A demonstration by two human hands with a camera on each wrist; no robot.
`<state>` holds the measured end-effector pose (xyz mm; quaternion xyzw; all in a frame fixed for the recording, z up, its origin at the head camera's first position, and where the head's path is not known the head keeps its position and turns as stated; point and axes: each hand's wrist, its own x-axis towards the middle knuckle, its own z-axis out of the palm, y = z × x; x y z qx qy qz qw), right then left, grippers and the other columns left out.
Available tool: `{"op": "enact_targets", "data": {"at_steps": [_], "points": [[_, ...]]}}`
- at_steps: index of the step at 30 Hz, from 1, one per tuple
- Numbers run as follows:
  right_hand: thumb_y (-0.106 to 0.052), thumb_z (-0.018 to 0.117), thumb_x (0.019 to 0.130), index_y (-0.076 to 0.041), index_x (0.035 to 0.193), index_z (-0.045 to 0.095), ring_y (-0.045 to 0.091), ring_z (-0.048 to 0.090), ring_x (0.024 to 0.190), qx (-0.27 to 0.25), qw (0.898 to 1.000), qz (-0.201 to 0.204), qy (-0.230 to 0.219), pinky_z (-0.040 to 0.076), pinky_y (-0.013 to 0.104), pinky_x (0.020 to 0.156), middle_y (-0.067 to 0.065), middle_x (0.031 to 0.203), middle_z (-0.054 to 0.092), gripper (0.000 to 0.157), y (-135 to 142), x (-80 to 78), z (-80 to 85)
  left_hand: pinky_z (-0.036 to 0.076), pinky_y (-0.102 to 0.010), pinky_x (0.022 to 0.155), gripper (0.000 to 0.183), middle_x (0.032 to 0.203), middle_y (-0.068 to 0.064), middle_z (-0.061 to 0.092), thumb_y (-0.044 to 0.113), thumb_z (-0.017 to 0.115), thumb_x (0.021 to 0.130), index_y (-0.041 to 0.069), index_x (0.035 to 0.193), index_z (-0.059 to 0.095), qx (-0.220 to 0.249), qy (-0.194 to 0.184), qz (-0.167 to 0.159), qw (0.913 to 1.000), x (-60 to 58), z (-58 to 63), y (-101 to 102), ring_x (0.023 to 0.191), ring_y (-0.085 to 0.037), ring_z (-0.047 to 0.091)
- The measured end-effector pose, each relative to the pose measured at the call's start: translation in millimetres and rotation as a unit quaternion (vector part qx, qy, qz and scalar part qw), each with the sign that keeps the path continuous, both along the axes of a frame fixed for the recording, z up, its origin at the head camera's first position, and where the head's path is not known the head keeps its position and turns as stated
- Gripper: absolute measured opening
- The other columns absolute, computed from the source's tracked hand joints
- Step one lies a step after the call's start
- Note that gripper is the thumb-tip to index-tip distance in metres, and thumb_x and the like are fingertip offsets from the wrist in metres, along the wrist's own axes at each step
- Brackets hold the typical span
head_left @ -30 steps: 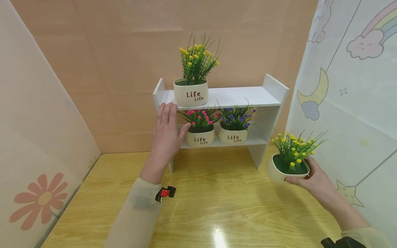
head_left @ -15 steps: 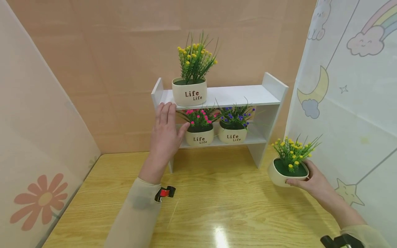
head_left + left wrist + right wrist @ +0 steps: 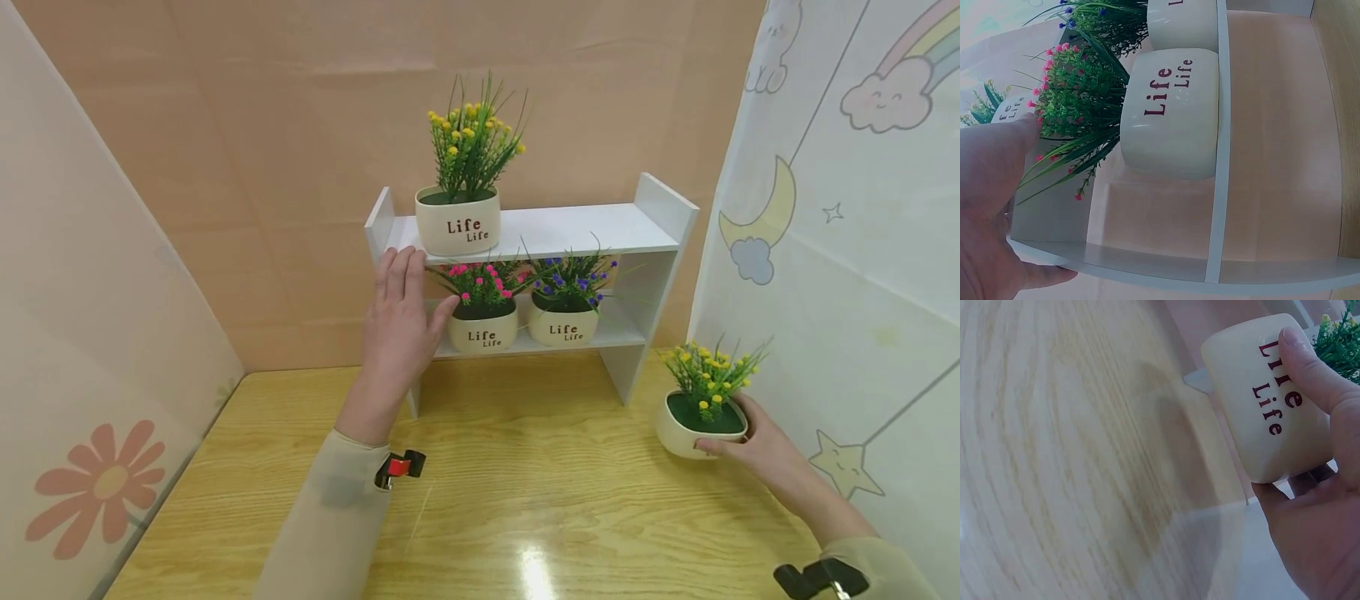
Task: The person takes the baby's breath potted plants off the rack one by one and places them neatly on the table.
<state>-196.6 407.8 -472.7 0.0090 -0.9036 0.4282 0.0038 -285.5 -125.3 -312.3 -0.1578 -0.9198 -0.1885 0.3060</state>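
My right hand (image 3: pixel 765 450) grips a cream oval pot of artificial yellow flowers (image 3: pixel 701 425) beside the shelf's right end, thumb on the near wall. In the right wrist view the thumb lies over the lettering of this pot (image 3: pixel 1254 412), above the tabletop. My left hand (image 3: pixel 401 325) rests at the left end of a white two-tier shelf (image 3: pixel 585 229), fingers extended at the upper board. Its thumb is beside a pot of pink flowers (image 3: pixel 483 333) on the lower tier. A pot of blue-purple flowers (image 3: pixel 564 327) stands right of that one.
Another yellow-flowered pot (image 3: pixel 457 223) stands on the upper tier at the left, close above the left fingers. Bare upper board lies to its right, up to the raised end panel (image 3: pixel 665 212). The wooden table (image 3: pixel 525 475) spreads in front; a patterned wall (image 3: pixel 840 333) borders the right.
My right hand has lowered the yellow-flowered pot slightly, closer to the table and a little forward of where it was. My left hand stays at the shelf.
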Motion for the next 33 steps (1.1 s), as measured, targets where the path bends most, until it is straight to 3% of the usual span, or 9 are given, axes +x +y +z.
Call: {"op": "enact_targets", "data": {"at_steps": [3, 9, 12, 16, 19, 21, 24, 28, 33], "points": [[-0.033, 0.082, 0.103, 0.009, 0.171, 0.004, 0.045, 0.053, 0.133, 0.011, 1.0, -0.006, -0.01, 0.051, 0.015, 0.082, 0.045, 0.163, 0.03, 0.112, 5, -2.0, -5.2, 0.02, -0.049, 0.135, 0.08, 0.175, -0.014, 0.027, 0.044, 0.065, 0.112, 0.004, 0.169, 0.026, 0.002, 0.001, -0.001, 1.0, -0.1, -0.3, 0, 0.169, -0.032, 0.008], [-0.037, 0.083, 0.102, 0.012, 0.17, 0.003, 0.049, 0.055, 0.13, 0.038, 0.999, -0.013, -0.022, 0.047, 0.017, 0.082, 0.048, 0.159, 0.034, 0.116, 12, -3.0, -12.4, 0.017, -0.047, 0.135, 0.08, 0.175, -0.014, 0.027, 0.043, 0.065, 0.112, 0.004, 0.169, 0.025, 0.006, -0.002, -0.002, 1.0, -0.8, -0.4, 1, 0.169, -0.032, 0.007], [-0.037, 0.083, 0.102, 0.012, 0.17, 0.001, 0.057, 0.047, 0.138, 0.043, 0.999, -0.013, -0.024, 0.05, 0.029, 0.093, 0.049, 0.161, 0.029, 0.117, 13, -3.3, -16.2, 0.015, -0.045, 0.136, 0.08, 0.175, -0.014, 0.026, 0.043, 0.065, 0.113, 0.003, 0.169, 0.025, 0.005, -0.003, -0.003, 1.0, -0.8, -0.2, 1, 0.169, -0.033, 0.007], [-0.035, 0.082, 0.103, 0.01, 0.171, 0.001, 0.06, 0.039, 0.144, 0.034, 0.999, -0.01, -0.021, 0.046, 0.026, 0.096, 0.048, 0.165, 0.024, 0.115, 15, -3.8, -22.3, 0.013, -0.042, 0.136, 0.079, 0.174, -0.014, 0.027, 0.042, 0.065, 0.113, 0.003, 0.169, 0.026, 0.004, 0.001, -0.005, 1.0, -0.6, 0.1, 1, 0.168, -0.033, 0.008], [-0.033, 0.082, 0.103, 0.009, 0.171, 0.001, 0.061, 0.037, 0.145, 0.026, 0.999, -0.008, -0.018, 0.047, 0.032, 0.103, 0.047, 0.165, 0.024, 0.114, 16, -4.8, -26.3, 0.012, -0.04, 0.136, 0.078, 0.173, -0.015, 0.027, 0.041, 0.066, 0.112, 0.002, 0.168, 0.027, 0.005, 0.009, -0.009, 0.9999, -0.5, -0.1, 1, 0.168, -0.034, 0.01], [-0.032, 0.083, 0.102, 0.009, 0.171, 0.001, 0.062, 0.035, 0.146, 0.022, 1.0, -0.009, -0.017, 0.045, 0.053, 0.114, 0.048, 0.165, 0.024, 0.115, 17, -5.6, -28.5, 0.011, -0.039, 0.136, 0.079, 0.173, -0.015, 0.028, 0.04, 0.067, 0.112, 0.001, 0.167, 0.028, 0.006, 0.015, -0.011, 0.9998, -0.6, -0.6, 1, 0.167, -0.034, 0.011], [-0.031, 0.084, 0.101, 0.009, 0.171, 0.001, 0.065, 0.031, 0.148, 0.01, 1.0, -0.01, -0.015, 0.03, 0.08, 0.115, 0.049, 0.165, 0.023, 0.116, 17, -6.6, -30.7, 0.011, -0.039, 0.136, 0.079, 0.173, -0.015, 0.028, 0.04, 0.067, 0.112, 0.001, 0.168, 0.027, 0.006, 0.015, -0.012, 0.9998, -0.6, -0.7, 1, 0.167, -0.034, 0.011], [-0.032, 0.086, 0.099, 0.009, 0.171, 0.001, 0.067, 0.029, 0.148, 0.008, 1.0, -0.008, -0.012, 0.027, 0.083, 0.115, 0.049, 0.164, 0.023, 0.118, 18, -7.2, -32.5, 0.011, -0.04, 0.136, 0.078, 0.173, -0.016, 0.028, 0.04, 0.066, 0.112, 0.001, 0.168, 0.027, 0.007, 0.013, -0.011, 0.9998, -1.1, -1.0, 1, 0.167, -0.034, 0.01], [-0.034, 0.085, 0.1, 0.009, 0.171, 0.0, 0.065, 0.035, 0.145, 0.013, 1.0, -0.002, -0.014, 0.033, 0.08, 0.113, 0.05, 0.163, 0.024, 0.118, 18, -7.5, -33.3, 0.013, -0.041, 0.136, 0.078, 0.172, -0.016, 0.029, 0.039, 0.066, 0.112, 0.0, 0.168, 0.028, 0.009, 0.017, -0.011, 0.9998, -1.9, -1.7, 1, 0.167, -0.035, 0.012]]}}
